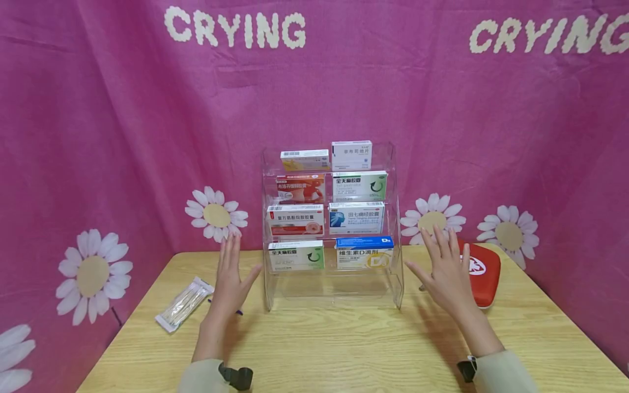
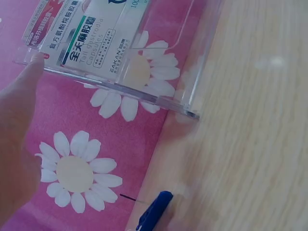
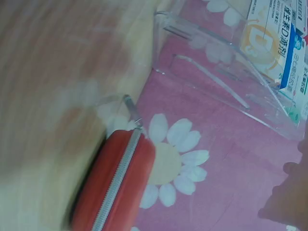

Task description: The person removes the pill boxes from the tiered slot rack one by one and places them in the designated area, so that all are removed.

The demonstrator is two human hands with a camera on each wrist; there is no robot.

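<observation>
Head view: L hand (image 1: 233, 281) & R hand (image 1: 448, 273) flank clear rack (image 1: 330, 256) w/ med boxes (image 1: 297, 256), fingers (image 1: 227, 252) extended, unclenched.

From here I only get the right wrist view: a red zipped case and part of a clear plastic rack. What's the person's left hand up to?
Observer: The left hand is beside the clear plastic rack, fingers straight, holding nothing.
Visitor: What's lying over on that side?
Observer: A flat, see-through packet of thin sticks, on the pale wooden table.
Visitor: And is the red zipped case plain all over?
Observer: No, a white emblem shows on its face.
</observation>
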